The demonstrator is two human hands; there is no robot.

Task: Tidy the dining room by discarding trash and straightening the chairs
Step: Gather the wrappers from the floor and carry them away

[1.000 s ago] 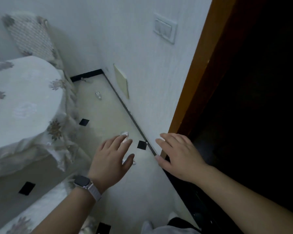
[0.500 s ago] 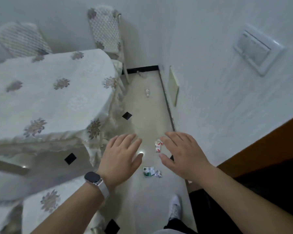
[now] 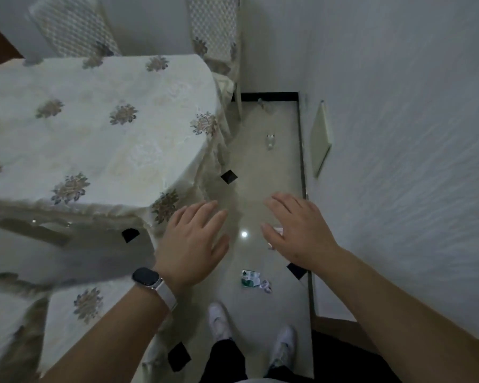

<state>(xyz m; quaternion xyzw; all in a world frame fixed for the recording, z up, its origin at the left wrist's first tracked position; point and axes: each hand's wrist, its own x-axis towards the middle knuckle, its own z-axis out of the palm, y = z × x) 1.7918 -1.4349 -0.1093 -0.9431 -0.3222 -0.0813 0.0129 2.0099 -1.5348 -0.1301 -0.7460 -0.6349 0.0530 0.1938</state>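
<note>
Glossy cream floor tiles carry a crumpled green-and-white wrapper just ahead of us, so our left hand and right hand hover flat, fingers spread and empty, seemingly readying to stoop.

We stand in a home dining room.
At ten o'clock we see a table under a floral embroidered cloth, with a covered chair at eleven and a second chair at twelve. A glossy tiled floor with black diamond insets runs toward twelve, beside a white textured wall at two and a wooden door frame at five.
</note>
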